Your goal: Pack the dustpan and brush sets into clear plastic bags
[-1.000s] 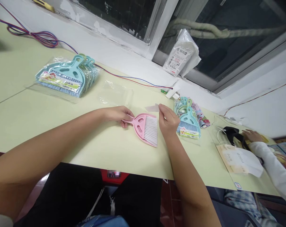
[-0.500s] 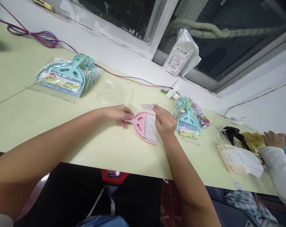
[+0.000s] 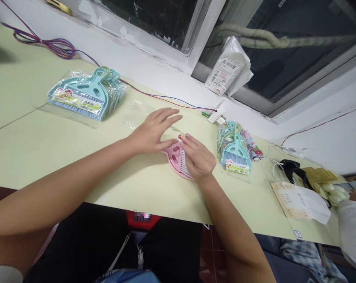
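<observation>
A small pink brush lies on the pale green table in front of me. My right hand rests over its white bristles, fingers curled, pressing a small printed label down on it. My left hand hovers over the brush's handle end with fingers stretched out and apart, holding nothing. A clear plastic bag lies just beyond my left hand.
A stack of bagged teal brush sets sits at the left, a smaller pile of brush sets at the right. Red and blue wires run along the back. Another person's white sleeve and paper packets are at far right.
My left hand let go of the brush handle and opened, moving forward over it. My right hand brought the label down onto the bristles. The other person's hand drew back to the right.
</observation>
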Tool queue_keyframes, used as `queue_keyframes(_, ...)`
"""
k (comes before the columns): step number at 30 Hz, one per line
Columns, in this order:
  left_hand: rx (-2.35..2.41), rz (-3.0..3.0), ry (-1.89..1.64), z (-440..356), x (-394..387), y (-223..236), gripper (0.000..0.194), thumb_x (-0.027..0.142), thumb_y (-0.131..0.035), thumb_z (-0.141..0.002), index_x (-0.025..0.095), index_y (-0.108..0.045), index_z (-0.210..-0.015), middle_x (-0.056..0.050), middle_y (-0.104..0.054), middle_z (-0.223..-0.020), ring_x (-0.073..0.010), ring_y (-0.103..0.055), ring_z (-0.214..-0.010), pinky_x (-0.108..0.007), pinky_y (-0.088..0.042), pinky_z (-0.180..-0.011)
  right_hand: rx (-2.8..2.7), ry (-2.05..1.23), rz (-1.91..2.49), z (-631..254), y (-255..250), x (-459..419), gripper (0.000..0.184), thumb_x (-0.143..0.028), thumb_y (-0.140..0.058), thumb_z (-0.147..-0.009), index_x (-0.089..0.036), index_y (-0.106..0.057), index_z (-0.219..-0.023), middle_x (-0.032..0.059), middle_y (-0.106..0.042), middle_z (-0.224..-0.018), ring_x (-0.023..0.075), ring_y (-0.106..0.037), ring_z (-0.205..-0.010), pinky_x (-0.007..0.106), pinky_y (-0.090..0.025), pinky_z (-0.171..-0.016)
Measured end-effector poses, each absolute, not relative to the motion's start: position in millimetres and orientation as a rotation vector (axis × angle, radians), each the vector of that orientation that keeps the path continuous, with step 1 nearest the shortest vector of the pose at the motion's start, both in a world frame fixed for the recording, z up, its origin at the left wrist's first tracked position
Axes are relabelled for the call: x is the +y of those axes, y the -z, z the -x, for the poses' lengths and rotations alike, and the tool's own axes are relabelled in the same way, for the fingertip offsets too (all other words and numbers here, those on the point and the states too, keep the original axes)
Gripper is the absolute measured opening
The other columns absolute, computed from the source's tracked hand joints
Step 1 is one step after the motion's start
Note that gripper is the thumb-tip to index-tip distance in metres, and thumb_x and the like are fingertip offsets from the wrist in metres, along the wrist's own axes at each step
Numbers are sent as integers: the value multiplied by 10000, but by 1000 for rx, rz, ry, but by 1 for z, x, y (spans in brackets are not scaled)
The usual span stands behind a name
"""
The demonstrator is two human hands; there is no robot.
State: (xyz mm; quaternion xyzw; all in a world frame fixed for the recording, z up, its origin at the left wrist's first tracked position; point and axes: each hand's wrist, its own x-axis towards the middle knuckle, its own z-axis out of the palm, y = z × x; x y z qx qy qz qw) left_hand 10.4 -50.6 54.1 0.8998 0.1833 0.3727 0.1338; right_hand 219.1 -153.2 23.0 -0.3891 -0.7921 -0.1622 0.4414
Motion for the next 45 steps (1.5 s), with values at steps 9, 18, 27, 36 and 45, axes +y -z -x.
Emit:
queue_keyframes(9,518,-2714,-1063,-17,-54,-47,382,189,-463,-906,203,-669,-1227,-93,-747,-1058,-236,-672,-1015,-460,-381,-1113,-1974,446,933,-207,-25,-158,307,-211,-543,-996,-302,-688,-1251,12,-722,-1250,253,-621,-1277,477,-582,-1075)
queue_keyframes(18,616,-2829,-1174,-11,-44,-48,388,155,-443,-913,181,-660,-1233,-81,-727,-925,-230,-679,-930,-401,-473,-955,-1759,310,1055,-218,-26,-157,246,-286,-540,-991,-297,-711,-1167,44,-738,-1188,282,-647,-1244,532,-566,-1063)
queue_keyframes(27,433,-3217,-1229,-11,-41,-45,294,209,-437,-997,180,-641,-1206,-100,-755,-1014,-215,-686,-919,-424,-469,-960,-1197,-1022,1151,-207,-33,-144,406,-545,-753,-813,-212,-653,-1025,26,-726,-872,184,-708,-721,318,-617,-606)
queue_keyframes(36,495,-3218,-1167,-6,-34,-44,377,166,-433,-985,200,-610,-1316,-109,-746,-1076,-222,-670,-984,-462,-439,-1010,-1132,-1012,1125,-214,-34,-143,466,-446,-826,-755,-253,-600,-1114,-23,-703,-811,148,-681,-668,299,-606,-644)
queue_keyframes(45,865,-3140,-1205,12,-6,-42,476,99,-360,-961,199,-576,-1374,-114,-733,-1154,-251,-668,-1035,-488,-438,-993,-1033,-951,1098,-227,-35,-138,347,-364,-787,-758,-249,-607,-1031,-15,-675,-835,137,-645,-703,288,-604,-644)
